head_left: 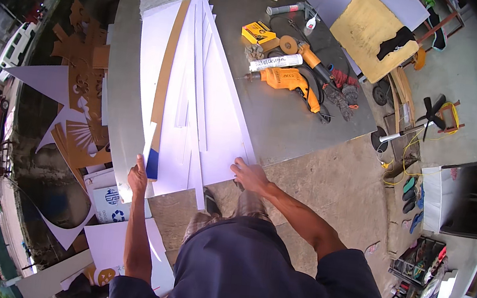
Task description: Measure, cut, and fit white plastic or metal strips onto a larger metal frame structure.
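A large white sheet (pixel 224 141) lies on the dark grey table, narrow at the far end and wide towards me. On it rest several thin white strips (pixel 199 79) and a long brown strip (pixel 167 69) with a blue patch (pixel 153 165) at its near end. My left hand (pixel 137 179) is closed at the near left, thumb up, on the lower end of a short white strip (pixel 149 143) beside the brown one. My right hand (pixel 250 177) is closed at the sheet's near right corner, with the fingers curled against its edge. Its fingertips are partly hidden.
Right of the sheet lie an orange drill (pixel 288 81), an angle grinder (pixel 315 60), a white tube (pixel 276 63), a yellow box (pixel 259 32) and gloves (pixel 341 90). Brown cut-out panels (pixel 89 77) stand at the left. A fan (pixel 430 116) and a yellow cord (pixel 407 161) are at right.
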Demonstrator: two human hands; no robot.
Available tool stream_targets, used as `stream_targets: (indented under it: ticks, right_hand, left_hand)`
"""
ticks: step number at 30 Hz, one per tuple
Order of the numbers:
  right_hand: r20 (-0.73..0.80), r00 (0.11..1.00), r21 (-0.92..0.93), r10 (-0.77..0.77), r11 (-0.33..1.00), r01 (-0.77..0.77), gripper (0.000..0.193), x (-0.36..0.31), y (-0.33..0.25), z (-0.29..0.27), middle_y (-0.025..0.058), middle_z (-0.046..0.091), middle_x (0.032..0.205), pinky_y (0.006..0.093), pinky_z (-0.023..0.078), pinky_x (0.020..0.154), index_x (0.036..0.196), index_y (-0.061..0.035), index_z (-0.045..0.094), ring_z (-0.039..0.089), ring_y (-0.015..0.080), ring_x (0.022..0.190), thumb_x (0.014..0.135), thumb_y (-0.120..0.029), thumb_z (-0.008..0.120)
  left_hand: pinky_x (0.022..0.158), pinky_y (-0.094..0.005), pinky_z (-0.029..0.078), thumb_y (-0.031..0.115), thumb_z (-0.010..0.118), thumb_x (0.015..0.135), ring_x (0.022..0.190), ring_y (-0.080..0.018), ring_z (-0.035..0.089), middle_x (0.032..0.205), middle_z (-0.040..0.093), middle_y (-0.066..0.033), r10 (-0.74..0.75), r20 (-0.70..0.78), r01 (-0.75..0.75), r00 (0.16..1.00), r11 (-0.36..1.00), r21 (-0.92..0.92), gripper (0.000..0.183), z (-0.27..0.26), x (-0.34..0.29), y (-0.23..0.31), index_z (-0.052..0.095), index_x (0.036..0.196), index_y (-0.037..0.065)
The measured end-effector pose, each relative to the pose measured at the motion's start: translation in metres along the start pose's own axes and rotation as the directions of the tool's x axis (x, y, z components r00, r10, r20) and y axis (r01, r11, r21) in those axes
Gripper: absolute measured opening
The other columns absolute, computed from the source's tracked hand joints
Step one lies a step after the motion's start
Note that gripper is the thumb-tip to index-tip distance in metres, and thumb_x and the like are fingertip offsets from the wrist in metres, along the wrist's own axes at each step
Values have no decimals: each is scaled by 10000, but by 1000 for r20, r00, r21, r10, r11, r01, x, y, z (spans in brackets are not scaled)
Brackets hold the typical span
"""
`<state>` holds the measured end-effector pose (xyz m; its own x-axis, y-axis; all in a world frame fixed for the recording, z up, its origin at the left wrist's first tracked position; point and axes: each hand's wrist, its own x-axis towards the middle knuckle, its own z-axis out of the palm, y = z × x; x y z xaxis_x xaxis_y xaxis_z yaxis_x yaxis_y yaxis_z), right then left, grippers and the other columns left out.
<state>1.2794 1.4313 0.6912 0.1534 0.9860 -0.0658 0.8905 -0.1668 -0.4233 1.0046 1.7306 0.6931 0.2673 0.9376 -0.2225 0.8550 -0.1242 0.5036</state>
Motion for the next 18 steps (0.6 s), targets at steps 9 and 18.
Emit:
stream_targets:
  ticks: [9,18]
  right_hand:
    - [-129,982,-157,134,976,-154,245,-15,39,-20,90,526,1029,443,512,591,1014,-78,539,647,310,694,815,-151,663]
    - [-411,748,74,521,837,-542,215,-12,131,-65,130,568,929,449,521,704,1049,-73,543,622,345,852,845,-94,609]
  left_hand:
    - [734,-471,461,829,269,842,733,-360,610,690,616,-252,-95,172,128,980,974,-187,1008,27,6,16,659,730,-94]
    - [721,-479,469,793,280,870,677,-373,619,633,610,-256,-74,236,106,969,986,-126,968,52,-20,84,660,712,-83]
